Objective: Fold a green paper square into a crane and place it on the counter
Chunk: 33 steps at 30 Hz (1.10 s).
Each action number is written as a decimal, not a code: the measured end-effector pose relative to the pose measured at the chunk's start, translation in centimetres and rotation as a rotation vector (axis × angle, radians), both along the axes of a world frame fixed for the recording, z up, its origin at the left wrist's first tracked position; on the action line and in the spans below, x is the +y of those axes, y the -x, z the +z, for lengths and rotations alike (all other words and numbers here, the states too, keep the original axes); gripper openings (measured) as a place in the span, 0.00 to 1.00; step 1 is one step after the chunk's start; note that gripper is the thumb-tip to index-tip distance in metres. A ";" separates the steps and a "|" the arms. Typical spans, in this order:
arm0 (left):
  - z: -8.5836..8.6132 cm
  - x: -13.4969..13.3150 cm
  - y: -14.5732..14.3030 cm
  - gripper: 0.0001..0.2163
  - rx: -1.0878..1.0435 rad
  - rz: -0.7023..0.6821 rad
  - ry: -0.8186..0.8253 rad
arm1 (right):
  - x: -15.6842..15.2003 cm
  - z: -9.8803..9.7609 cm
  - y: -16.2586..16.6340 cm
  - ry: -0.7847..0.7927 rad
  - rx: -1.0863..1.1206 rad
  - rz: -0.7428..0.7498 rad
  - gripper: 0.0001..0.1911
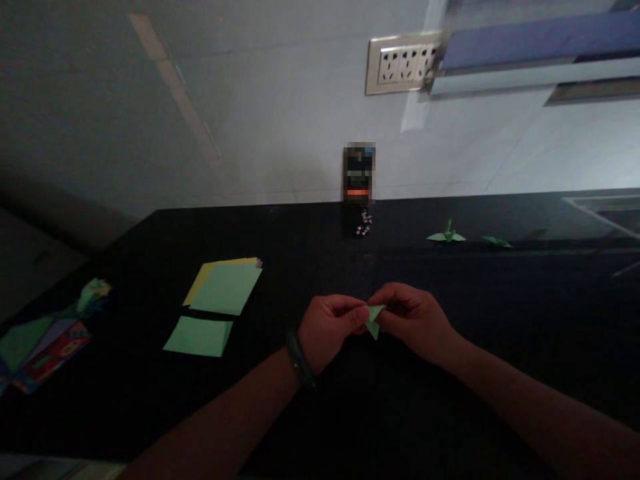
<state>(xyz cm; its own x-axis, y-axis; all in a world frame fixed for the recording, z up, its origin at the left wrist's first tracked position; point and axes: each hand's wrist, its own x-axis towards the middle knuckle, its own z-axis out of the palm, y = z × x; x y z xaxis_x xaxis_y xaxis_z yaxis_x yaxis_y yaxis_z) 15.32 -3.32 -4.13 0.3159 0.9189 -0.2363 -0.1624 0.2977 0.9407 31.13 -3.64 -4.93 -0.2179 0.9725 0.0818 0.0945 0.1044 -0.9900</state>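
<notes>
A small folded piece of green paper (374, 320) is pinched between both my hands above the black table (450, 373). My left hand (329, 330), with a dark band on its wrist, grips the paper's left side with closed fingers. My right hand (413, 319) holds the right side, fingers curled over it. Most of the folded paper is hidden by my fingers; only a pointed tip shows below them.
A stack of green and yellow paper sheets (225, 285) lies to the left, with a single green sheet (199, 335) nearer me. Two folded green paper cranes (447, 235) (497, 241) stand at the back right. A phone (359, 173) leans on the wall. Colourful packaging (45, 347) sits at the far left.
</notes>
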 end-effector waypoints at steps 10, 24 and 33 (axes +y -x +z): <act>-0.3 -0.1 0.0 0.09 0.001 -0.033 -0.022 | -0.1 0.5 0.2 -0.012 0.090 -0.030 0.04; 0.0 0.0 0.2 0.08 0.060 0.020 -0.073 | -0.1 1.1 -0.2 0.114 0.058 0.039 0.08; -0.3 -0.1 0.2 0.08 0.185 0.096 -0.144 | -0.3 1.1 -0.2 -0.120 -0.219 -0.012 0.07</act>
